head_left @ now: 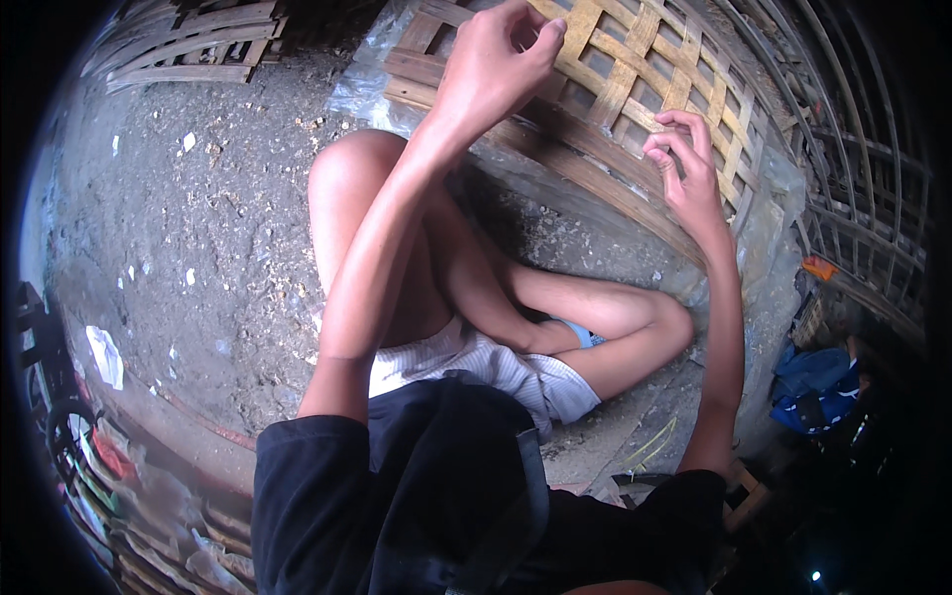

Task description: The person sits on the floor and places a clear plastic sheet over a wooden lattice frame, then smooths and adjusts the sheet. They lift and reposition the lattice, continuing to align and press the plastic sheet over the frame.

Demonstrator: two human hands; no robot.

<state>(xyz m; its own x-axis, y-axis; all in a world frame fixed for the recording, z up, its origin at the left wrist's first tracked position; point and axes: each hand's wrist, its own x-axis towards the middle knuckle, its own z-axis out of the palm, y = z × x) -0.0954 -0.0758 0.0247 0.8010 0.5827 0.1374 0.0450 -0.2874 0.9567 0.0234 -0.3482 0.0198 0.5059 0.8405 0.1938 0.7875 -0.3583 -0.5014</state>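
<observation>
Left hand (pixel 496 59) pinches a strip on the woven bamboo panel (pixel 635 69); right hand (pixel 684 169), fingers curled, pinches its lower edge

Dim, gritty dirt floor (pixel 198 228) strewn with litter.

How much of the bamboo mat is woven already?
Done: the woven bamboo panel shows a crossed lattice of pale strips over most of its visible part. In hand: the left hand pinches at a strip near the top edge, and the right hand fingers one at the lower edge. Left: the darker strips along the near side lie side by side, not crossed.
</observation>
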